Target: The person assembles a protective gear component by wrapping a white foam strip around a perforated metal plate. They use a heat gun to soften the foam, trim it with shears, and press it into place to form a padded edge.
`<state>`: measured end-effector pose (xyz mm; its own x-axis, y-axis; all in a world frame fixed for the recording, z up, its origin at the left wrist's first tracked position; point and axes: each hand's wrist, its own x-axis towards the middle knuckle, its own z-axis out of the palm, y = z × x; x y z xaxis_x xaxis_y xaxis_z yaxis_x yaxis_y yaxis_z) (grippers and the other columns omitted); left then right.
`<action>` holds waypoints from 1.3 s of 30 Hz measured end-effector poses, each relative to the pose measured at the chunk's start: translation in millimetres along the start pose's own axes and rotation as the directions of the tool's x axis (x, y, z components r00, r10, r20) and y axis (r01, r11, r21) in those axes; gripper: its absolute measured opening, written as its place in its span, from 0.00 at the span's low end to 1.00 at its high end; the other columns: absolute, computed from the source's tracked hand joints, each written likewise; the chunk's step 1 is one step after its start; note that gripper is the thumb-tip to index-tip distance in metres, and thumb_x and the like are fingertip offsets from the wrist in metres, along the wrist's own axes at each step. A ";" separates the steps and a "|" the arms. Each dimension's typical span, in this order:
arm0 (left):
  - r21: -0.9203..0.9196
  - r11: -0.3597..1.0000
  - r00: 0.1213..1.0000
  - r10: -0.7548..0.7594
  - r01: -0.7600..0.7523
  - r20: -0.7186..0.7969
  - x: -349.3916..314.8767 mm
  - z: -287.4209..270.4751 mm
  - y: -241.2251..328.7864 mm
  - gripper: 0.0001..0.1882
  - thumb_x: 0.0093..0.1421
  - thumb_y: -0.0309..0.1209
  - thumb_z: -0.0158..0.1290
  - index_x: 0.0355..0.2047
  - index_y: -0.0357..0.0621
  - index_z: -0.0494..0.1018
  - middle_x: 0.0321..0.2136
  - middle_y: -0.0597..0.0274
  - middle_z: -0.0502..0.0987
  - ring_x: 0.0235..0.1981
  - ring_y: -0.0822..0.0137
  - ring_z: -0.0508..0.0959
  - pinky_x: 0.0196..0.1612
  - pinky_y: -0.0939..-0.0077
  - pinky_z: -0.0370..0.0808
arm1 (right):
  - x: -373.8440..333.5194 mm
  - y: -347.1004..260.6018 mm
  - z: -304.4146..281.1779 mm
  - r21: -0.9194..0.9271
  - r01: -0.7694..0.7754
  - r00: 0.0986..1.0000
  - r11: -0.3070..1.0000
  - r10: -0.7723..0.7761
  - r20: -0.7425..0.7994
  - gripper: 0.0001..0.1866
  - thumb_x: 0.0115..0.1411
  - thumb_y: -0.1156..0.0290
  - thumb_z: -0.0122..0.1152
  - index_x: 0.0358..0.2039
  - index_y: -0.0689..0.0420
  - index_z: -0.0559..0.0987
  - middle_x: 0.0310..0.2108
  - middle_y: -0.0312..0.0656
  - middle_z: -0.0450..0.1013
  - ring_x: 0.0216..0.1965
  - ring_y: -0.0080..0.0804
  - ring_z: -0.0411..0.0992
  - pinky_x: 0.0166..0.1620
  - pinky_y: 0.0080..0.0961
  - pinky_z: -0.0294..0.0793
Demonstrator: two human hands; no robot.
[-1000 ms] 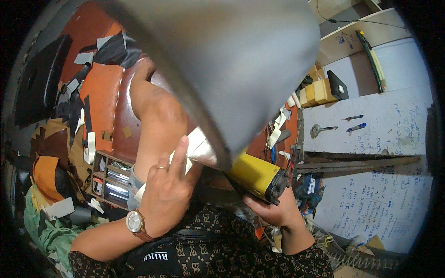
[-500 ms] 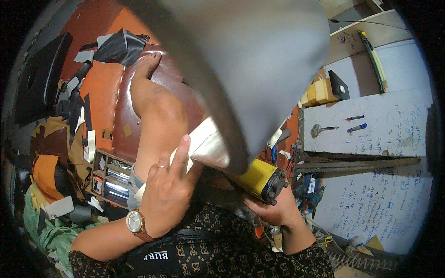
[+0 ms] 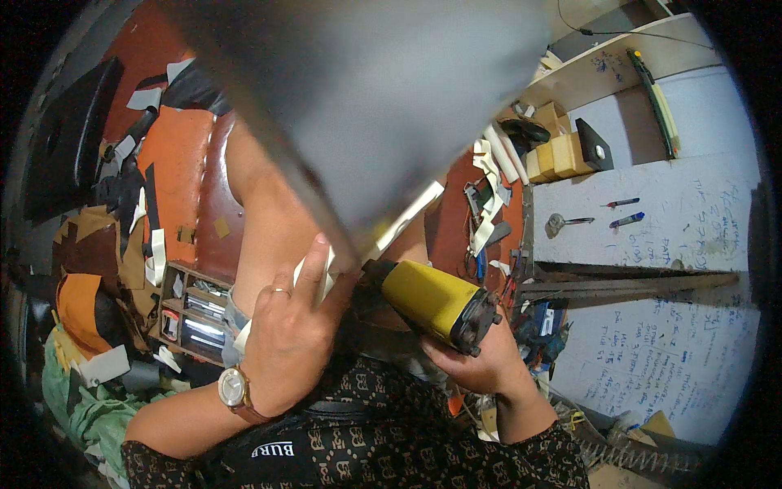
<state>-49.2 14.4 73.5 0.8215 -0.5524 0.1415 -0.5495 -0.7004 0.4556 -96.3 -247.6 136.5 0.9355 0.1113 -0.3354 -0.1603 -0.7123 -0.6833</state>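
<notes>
A large grey panel (image 3: 391,106) with a dark edge, blurred by closeness, fills the upper middle, its lower corner pointing at my hands. Along that corner runs a white strip of material (image 3: 411,216). My left hand (image 3: 293,338), wearing a ring and a watch, pinches the strip near the corner; its thumb is partly hidden. Gripped from below in my right hand (image 3: 485,367) is a yellow-and-black staple gun (image 3: 428,300). Its black nose meets or nearly meets the panel's corner; contact cannot be made out. Most right fingers are hidden behind the tool.
A compartmented tool box (image 3: 204,314) stands beside my leg at left. Scraps lie around a green sack (image 3: 81,407). To the right, a white written-on board (image 3: 652,236) carries pens (image 3: 627,220); yellow foam blocks (image 3: 558,155) sit beyond, with white strips (image 3: 489,187) and tools near it.
The panel has shifted left, uncovering more of the staple gun and the floor at right. The staple gun has moved slightly left, while my left hand stays nearly in place.
</notes>
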 end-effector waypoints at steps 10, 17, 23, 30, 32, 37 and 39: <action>-0.013 1.000 0.999 -0.016 0.015 -0.032 3.3 -7.0 3.1 0.32 0.61 0.26 0.58 0.68 0.48 0.73 0.48 0.46 0.76 0.45 0.45 0.79 0.38 0.53 0.78 | 2.3 82.8 -15.1 0.398 -0.108 0.936 0.911 0.228 -0.269 0.27 0.66 0.63 0.71 0.60 0.67 0.79 0.53 0.45 0.82 0.52 0.33 0.79 0.59 0.34 0.77; 0.041 0.998 0.998 0.048 -0.046 -0.043 4.6 6.5 6.3 0.34 0.61 0.30 0.64 0.69 0.50 0.71 0.51 0.43 0.73 0.41 0.44 0.79 0.34 0.53 0.78 | 13.3 320.5 87.5 0.327 -0.335 0.856 0.884 0.430 -0.286 0.37 0.64 0.68 0.76 0.69 0.68 0.71 0.56 0.46 0.81 0.52 0.31 0.79 0.55 0.32 0.79; 0.070 0.997 1.000 0.019 -0.018 -0.020 -1.7 3.5 4.0 0.34 0.62 0.33 0.64 0.69 0.52 0.70 0.57 0.39 0.73 0.43 0.42 0.80 0.36 0.49 0.80 | 40.9 282.7 117.9 0.254 -0.449 0.830 0.857 0.505 -0.236 0.34 0.64 0.63 0.76 0.67 0.63 0.77 0.55 0.53 0.82 0.54 0.41 0.82 0.54 0.36 0.82; 0.161 0.987 0.999 0.007 -0.014 0.046 -7.0 3.1 3.7 0.29 0.64 0.33 0.62 0.66 0.49 0.74 0.42 0.45 0.78 0.42 0.42 0.80 0.38 0.51 0.79 | 85.3 14.2 28.3 0.269 0.599 0.703 0.754 -0.335 -0.628 0.48 0.58 0.58 0.82 0.74 0.56 0.67 0.64 0.55 0.75 0.62 0.49 0.78 0.64 0.45 0.77; 0.120 0.991 0.998 0.056 -0.055 0.000 -8.3 20.2 -4.5 0.23 0.62 0.32 0.62 0.58 0.47 0.79 0.44 0.44 0.81 0.42 0.41 0.82 0.42 0.48 0.79 | 69.2 -49.7 26.2 0.223 0.742 0.597 0.632 -0.471 -0.650 0.55 0.55 0.57 0.85 0.76 0.55 0.62 0.66 0.54 0.73 0.64 0.50 0.76 0.65 0.48 0.76; -0.048 0.998 0.998 0.039 -0.041 -0.039 -3.1 9.6 5.3 0.21 0.58 0.31 0.65 0.54 0.44 0.82 0.54 0.45 0.82 0.51 0.39 0.82 0.50 0.47 0.80 | 71.7 -87.7 42.1 0.310 0.591 0.714 0.745 -0.305 -0.630 0.43 0.54 0.61 0.83 0.64 0.60 0.68 0.55 0.56 0.76 0.57 0.59 0.78 0.58 0.45 0.80; -0.042 0.997 0.998 0.058 -0.059 -0.029 -1.3 -5.0 10.2 0.21 0.60 0.33 0.67 0.54 0.44 0.83 0.53 0.47 0.83 0.53 0.40 0.82 0.53 0.49 0.80 | 84.9 -90.8 29.3 0.260 0.691 0.645 0.674 -0.414 -0.642 0.40 0.54 0.64 0.81 0.62 0.60 0.68 0.51 0.55 0.77 0.51 0.58 0.79 0.54 0.46 0.80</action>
<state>-55.1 10.3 82.3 0.7923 -0.5787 0.1932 -0.5902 -0.6467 0.4831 -11.5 -153.2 151.0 0.8722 -0.0787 0.4827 0.4565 -0.2234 -0.8612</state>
